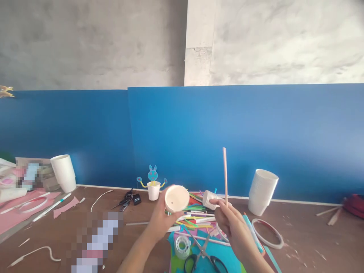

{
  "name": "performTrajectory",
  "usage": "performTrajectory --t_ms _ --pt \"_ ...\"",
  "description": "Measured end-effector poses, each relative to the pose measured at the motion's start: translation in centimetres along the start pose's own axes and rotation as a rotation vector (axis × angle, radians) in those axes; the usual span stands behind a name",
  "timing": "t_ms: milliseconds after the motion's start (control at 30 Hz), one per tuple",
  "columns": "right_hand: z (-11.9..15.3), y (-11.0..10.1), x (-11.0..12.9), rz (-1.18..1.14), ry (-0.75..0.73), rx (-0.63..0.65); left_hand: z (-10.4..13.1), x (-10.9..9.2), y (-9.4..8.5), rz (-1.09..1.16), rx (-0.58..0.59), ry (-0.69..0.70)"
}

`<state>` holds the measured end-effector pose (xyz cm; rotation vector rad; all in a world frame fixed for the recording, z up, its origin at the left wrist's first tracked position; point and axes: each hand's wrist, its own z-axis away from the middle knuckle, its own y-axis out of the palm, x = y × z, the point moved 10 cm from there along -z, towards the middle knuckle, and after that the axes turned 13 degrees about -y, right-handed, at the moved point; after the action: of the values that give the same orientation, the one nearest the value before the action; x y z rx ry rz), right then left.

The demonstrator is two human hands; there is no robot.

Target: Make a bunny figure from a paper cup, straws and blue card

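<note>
Cup (177,198) and stick (225,174) are both in your grasp, held up apart from each other above the brown tabletop (307,227). Your left hand (165,221) curves partly open round the cup, thumb in front and fingers along the side, and tips it so that a round pale face looks toward you. A small dark spot shows on that face; whether it is a hole, you cannot tell from here. Your right hand (229,216) is nearly closed, pinching the lower part of the pale pink stick, which stands almost upright.

The step in hand looks like getting these two pieces ready for each other. If they are to meet, the next move calls for tilting the stick, bringing one end to the cup and aiming for that spot, while your left hand braces the thin wall without crushing it.

Below your hands, the scissors (203,250) lie spread on a blue sheet (226,256), with a tape roll (182,254) just beside them.
</note>
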<state>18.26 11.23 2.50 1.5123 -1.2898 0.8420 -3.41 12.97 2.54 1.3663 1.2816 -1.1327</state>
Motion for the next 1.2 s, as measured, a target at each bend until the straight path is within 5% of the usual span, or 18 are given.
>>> performTrajectory --t_ms 133,233,333,533,667,1200 --pt "0.7 2.0 -0.9 0.011 0.039 0.064 2.3 -2.1 3.6 -0.315 0.145 0.309" --pt "1.4 2.9 -1.5 0.045 0.068 0.092 3.1 -2.1 5.4 -0.367 0.234 0.356" --pt "1.7 3.3 -1.4 0.097 0.025 0.110 2.7 -0.9 5.7 -0.307 0.258 0.240" --pt "1.4 1.6 -0.1 0.369 -0.050 0.014 1.1 4.0 5.9 0.235 0.357 -0.284" --pt "1.2 1.5 0.3 0.404 -0.048 0.012 1.3 5.8 6.6 0.453 0.352 -0.511" --pt "1.0 1.2 -1.2 0.482 -0.042 0.028 1.8 6.7 7.5 0.614 0.387 -0.535"
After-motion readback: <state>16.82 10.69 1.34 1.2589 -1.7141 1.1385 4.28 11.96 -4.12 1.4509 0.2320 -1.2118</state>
